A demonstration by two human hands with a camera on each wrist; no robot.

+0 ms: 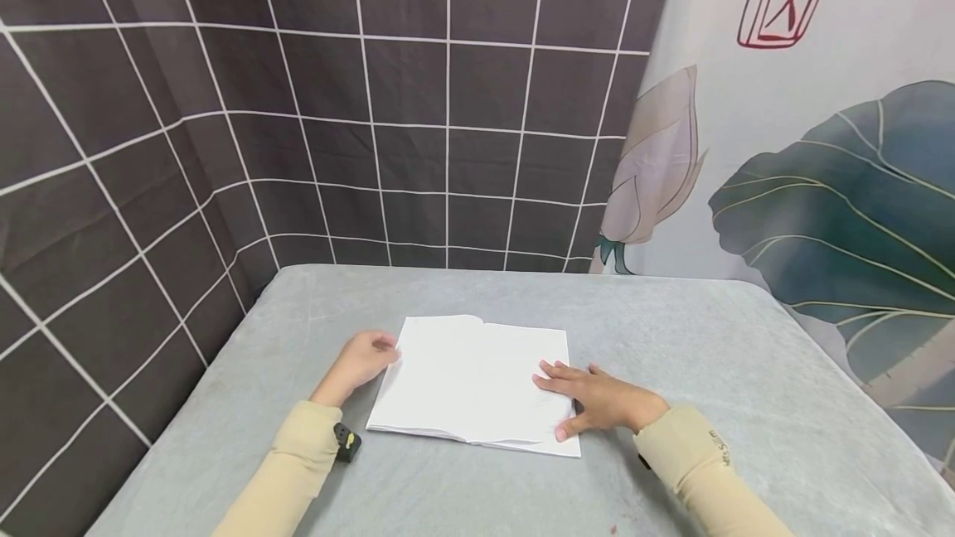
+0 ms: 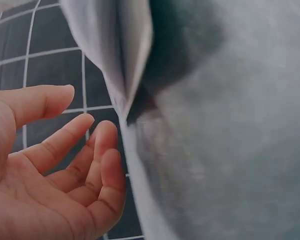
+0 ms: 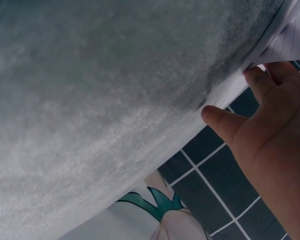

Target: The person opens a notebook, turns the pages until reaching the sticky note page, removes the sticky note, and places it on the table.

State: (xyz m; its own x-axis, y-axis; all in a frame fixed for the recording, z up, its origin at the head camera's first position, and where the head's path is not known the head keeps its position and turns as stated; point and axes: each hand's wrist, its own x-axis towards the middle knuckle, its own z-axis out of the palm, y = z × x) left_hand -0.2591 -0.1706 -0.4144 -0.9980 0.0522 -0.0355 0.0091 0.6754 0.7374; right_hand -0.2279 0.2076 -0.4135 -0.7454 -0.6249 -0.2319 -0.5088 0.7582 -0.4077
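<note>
An open notebook (image 1: 462, 379) with white pages lies flat on the table in the head view. My left hand (image 1: 363, 361) is beside its left edge, fingers loosely bent. In the left wrist view, a gap shows between the thumb and fingers of that hand (image 2: 55, 175), with nothing held; the notebook's page edges (image 2: 135, 45) rise above the fingertips. My right hand (image 1: 608, 398) rests on the right page near its outer edge, fingers spread. In the right wrist view, a ruled page (image 3: 292, 40) shows beyond the right hand (image 3: 275, 140).
Grey cloth covers the table (image 1: 671, 338). A dark cloth with a white grid (image 1: 403, 81) hangs behind and to the left. At the right hangs a pale curtain (image 1: 716, 40) with printed leaves and a flower bud. A black wrist device (image 1: 346, 442) sits at the left cuff.
</note>
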